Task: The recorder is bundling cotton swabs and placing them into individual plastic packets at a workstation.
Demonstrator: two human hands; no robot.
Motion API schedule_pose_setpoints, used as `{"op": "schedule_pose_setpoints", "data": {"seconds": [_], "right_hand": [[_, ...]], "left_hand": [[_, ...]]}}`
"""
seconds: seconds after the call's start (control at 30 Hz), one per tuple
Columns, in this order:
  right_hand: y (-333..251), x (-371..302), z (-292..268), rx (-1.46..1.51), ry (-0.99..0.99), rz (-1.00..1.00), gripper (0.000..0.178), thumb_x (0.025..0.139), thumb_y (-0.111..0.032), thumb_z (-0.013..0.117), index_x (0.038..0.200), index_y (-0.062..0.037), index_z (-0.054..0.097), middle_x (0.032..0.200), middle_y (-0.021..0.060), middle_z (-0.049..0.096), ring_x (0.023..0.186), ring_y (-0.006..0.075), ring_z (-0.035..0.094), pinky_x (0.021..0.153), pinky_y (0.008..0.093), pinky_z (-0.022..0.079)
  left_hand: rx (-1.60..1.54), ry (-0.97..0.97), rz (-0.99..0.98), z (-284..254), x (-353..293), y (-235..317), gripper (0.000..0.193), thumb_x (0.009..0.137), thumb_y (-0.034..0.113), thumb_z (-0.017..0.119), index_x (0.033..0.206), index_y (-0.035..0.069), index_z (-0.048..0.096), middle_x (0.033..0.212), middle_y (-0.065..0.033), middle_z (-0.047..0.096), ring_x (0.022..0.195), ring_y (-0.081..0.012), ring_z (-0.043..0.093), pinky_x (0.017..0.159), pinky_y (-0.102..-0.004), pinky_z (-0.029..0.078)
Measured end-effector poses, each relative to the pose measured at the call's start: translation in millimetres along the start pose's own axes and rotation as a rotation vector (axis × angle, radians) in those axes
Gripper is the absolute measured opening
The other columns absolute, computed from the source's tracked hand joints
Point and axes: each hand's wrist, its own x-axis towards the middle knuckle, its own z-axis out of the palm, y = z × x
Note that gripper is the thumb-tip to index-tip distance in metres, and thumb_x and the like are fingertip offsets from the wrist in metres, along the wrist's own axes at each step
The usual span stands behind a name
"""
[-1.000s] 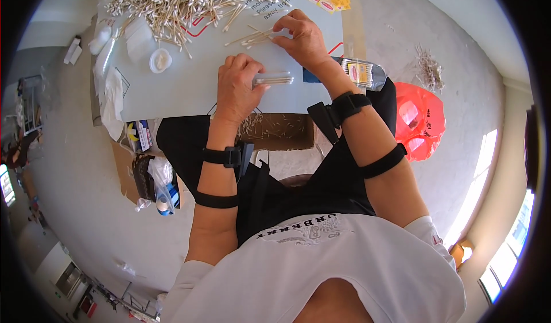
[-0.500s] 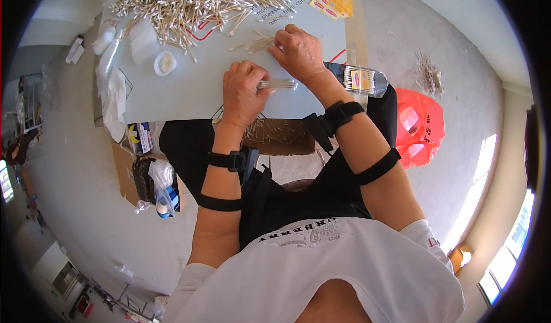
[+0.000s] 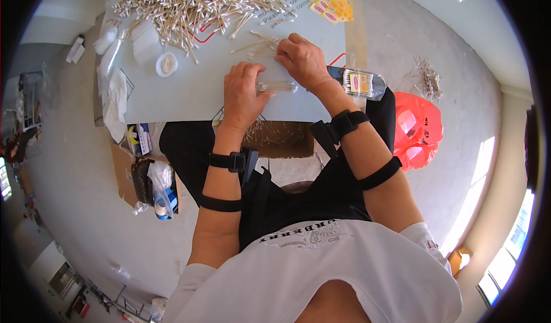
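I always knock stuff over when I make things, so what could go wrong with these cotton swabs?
The swab packet seems to poke past the right edge of the table, so a bump might knock it down. The loose swabs lie criss-crossed by the right hand, so a careless sweep could scatter them. And the little clear container is by the left hand, so a nudge might tip it.

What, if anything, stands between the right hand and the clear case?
Nothing visible blocks the right hand from the clear case. The loose swabs lie left of that path, and the left hand is at the case's left end.
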Motion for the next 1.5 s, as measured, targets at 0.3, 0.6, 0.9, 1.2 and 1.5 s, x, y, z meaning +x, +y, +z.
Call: {"op": "schedule_pose_setpoints", "data": {"seconds": [0.3, 0.6, 0.9, 1.2, 1.5], "right_hand": [[-8, -18, -13, 0.111, -0.137, 0.061, 0.015, 0.071, -0.015, 0.074, 0.078, -0.0090, 0.062, 0.082, 0.0074, 0.059, 0.080, 0.0303, 0.062, 0.070, 0.0409, 0.050], [-11, 30, 6, 0.042, 0.009, -0.078, 0.040, 0.066, -0.013, 0.078, 0.104, -0.0170, 0.069, 0.110, 0.0079, 0.058, 0.107, 0.0287, 0.054, 0.091, 0.0392, 0.045], [0, 33, 12, 0.043, -0.064, -0.075, 0.022, 0.065, -0.014, 0.079, 0.084, -0.0151, 0.070, 0.108, 0.0035, 0.057, 0.106, 0.0275, 0.051, 0.094, 0.0387, 0.042], [12, 8, -4, 0.077, -0.045, -0.057, 0.019, 0.066, -0.014, 0.078, 0.082, -0.0118, 0.068, 0.106, 0.0046, 0.059, 0.104, 0.0282, 0.051, 0.092, 0.0374, 0.044], [5, 10, 1, 0.033, 0.105, 0.204, 0.010, 0.070, -0.016, 0.073, 0.078, -0.0113, 0.069, 0.095, 0.0073, 0.063, 0.099, 0.0295, 0.056, 0.085, 0.0376, 0.048]], "left_hand": [[0.079, 0.098, 0.041, 5, -2, -6, 0.032, 0.070, 0.008, 0.076, 0.100, 0.009, 0.066, 0.091, -0.0070, 0.054, 0.087, -0.0278, 0.054, 0.078, -0.0400, 0.043], [0.068, 0.148, 0.061, 8, -3, -9, 0.029, 0.069, 0.010, 0.076, 0.096, 0.008, 0.066, 0.089, -0.0079, 0.055, 0.086, -0.0282, 0.055, 0.077, -0.0402, 0.043], [0.070, 0.158, 0.056, 10, -3, -8, 0.028, 0.068, 0.012, 0.077, 0.094, 0.007, 0.067, 0.088, -0.0067, 0.056, 0.087, -0.0277, 0.055, 0.078, -0.0397, 0.044], [0.086, 0.194, 0.049, 6, 3, 2, 0.048, 0.074, 0.017, 0.073, 0.119, 0.008, 0.060, 0.115, -0.0109, 0.053, 0.106, -0.0305, 0.051, 0.094, -0.0425, 0.042], [0.409, -0.112, 0.059, 24, 2, 4, 0.067, 0.090, 0.034, 0.062, 0.145, 0.005, 0.038, 0.152, -0.0166, 0.034, 0.144, -0.0335, 0.024, 0.115, -0.0526, 0.019]]}}
